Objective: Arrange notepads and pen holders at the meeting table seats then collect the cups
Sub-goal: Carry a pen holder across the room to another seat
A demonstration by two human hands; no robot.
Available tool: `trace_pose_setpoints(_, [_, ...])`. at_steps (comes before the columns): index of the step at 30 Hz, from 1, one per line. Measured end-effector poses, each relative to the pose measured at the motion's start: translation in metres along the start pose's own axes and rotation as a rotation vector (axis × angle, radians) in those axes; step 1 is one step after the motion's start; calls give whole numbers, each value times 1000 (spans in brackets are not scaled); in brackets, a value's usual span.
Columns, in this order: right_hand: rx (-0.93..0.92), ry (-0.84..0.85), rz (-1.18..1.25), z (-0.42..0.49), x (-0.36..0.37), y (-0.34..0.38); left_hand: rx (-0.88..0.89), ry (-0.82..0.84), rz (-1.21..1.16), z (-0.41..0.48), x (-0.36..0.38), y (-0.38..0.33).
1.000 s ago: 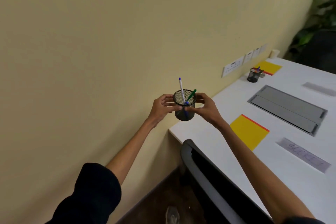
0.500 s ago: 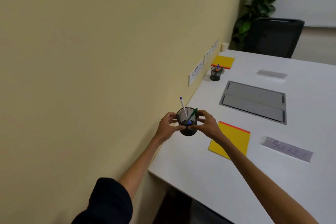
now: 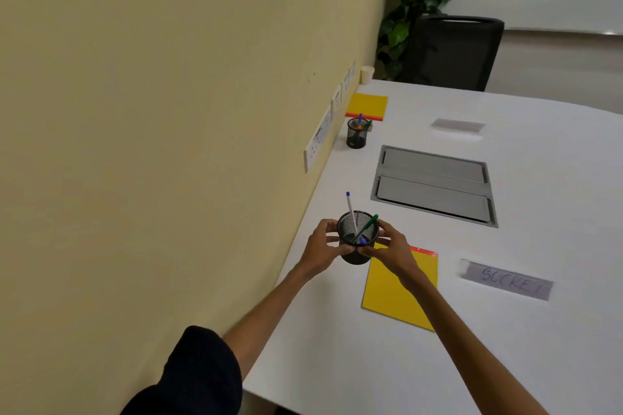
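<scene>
Black mesh pen holder (image 3: 354, 258) upright beside yellow notepad (image 3: 387, 296)

The right grip (image 3: 387, 246) and forearm hide the upper corner of the near yellow notepad (image 3: 381, 296). Whether the mesh pen holder (image 3: 359, 229) touches the worktop (image 3: 337, 364) cannot be told. The far label (image 3: 457, 126), upper right, is too blurred to read.

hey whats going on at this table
A person grips a pen holder between the left hand and right hand, just left of the near yellow notepad on the white table. Whether it already rests on the table is unclear. A second pen holder already stands by the far notepad. A paper cup at the far corner is not yet collected.
</scene>
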State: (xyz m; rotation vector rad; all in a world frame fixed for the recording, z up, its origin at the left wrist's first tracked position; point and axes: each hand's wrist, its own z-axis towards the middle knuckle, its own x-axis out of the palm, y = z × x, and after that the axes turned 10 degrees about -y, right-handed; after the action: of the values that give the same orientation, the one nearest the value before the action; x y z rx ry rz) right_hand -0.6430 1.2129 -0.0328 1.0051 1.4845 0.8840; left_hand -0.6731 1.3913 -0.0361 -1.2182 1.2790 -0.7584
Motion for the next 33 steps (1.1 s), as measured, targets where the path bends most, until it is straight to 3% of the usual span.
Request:
trace_pose_setpoints(9, [88,-23,20,102,25,-16,-15,2,-42,107,23,21])
trace_pose_setpoints(20, [42,-77,107,236,56,-28,-17,-111,-178,248,56,31])
trace_pose_setpoints(28, [55,-26,137,302,71,-32,-76,-176,-329,304,67,39])
trace_pose_setpoints(33, [79,1,178,315,84,-46,-63,-164,-305,324,68,50])
